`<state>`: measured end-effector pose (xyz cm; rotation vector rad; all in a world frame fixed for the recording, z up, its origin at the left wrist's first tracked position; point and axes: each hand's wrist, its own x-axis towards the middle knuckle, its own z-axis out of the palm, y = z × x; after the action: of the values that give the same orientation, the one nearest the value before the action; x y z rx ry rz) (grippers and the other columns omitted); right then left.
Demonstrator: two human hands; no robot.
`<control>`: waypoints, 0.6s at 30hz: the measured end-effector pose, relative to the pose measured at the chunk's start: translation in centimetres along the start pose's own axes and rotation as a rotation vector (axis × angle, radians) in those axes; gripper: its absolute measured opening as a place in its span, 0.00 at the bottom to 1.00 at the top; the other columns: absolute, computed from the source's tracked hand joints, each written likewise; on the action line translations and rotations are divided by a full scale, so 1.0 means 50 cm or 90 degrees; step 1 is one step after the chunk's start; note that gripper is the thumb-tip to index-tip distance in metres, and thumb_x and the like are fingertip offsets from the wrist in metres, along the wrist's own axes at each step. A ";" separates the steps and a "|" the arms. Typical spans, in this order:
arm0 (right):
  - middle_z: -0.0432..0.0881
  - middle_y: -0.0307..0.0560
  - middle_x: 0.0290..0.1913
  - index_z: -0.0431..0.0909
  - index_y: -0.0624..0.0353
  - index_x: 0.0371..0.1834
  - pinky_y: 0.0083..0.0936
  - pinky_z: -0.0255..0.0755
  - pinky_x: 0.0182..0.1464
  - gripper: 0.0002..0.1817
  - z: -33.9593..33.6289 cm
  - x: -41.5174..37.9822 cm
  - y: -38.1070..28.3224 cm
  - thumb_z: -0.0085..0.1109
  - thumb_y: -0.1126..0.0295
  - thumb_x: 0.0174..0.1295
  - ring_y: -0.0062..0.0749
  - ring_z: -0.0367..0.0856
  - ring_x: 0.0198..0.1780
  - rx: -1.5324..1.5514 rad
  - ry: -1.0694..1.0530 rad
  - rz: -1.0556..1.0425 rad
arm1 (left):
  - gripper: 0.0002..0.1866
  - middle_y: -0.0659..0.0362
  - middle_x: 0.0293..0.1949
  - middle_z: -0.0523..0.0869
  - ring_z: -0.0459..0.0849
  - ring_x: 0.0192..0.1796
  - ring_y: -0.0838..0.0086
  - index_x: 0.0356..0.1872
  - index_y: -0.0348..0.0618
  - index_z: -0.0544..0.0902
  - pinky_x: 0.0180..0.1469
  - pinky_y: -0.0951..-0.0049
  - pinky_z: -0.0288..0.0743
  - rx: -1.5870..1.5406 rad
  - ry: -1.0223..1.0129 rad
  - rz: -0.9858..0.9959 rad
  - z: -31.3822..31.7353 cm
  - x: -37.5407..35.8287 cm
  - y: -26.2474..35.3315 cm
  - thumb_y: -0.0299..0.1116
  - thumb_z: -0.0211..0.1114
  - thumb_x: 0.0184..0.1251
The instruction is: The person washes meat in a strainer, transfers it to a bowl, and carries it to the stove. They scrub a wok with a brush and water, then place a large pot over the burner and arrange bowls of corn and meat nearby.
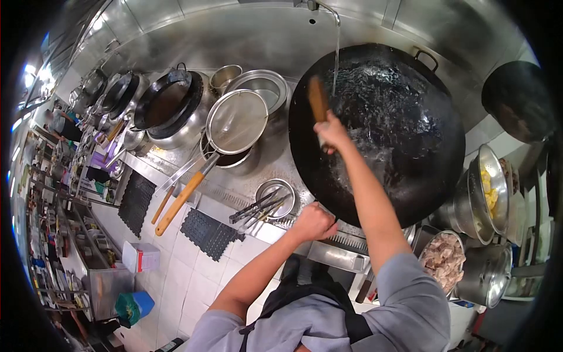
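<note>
Over the left side of a large black wok, my right hand is closed around a brown brush, which is blurred. Water runs from a faucet in a thin stream beside it, and bubbling water covers the wok's inside. My left hand is a closed fist at the wok's near left edge; what it grips, if anything, is hidden. Just left of that fist sits a small metal pot with several utensils in it.
A wooden-handled strainer lies across pots on the left, near another wok. On the right are a bowl of yellow pieces and a container of meat. A person stands far left.
</note>
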<state>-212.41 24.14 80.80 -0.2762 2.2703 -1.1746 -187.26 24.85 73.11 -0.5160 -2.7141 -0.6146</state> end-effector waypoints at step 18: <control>0.87 0.69 0.48 0.53 0.52 0.84 0.46 0.85 0.48 0.44 -0.093 -0.219 0.220 0.56 0.58 0.63 0.61 0.88 0.48 -0.320 -0.057 0.079 | 0.20 0.53 0.19 0.86 0.88 0.22 0.60 0.23 0.47 0.86 0.32 0.58 0.80 0.034 -0.139 -0.102 0.033 0.019 0.167 0.46 0.60 0.73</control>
<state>-205.27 38.49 78.33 -0.3621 2.4330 -0.5045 -185.04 32.91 74.99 -0.3750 -2.9911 -0.5523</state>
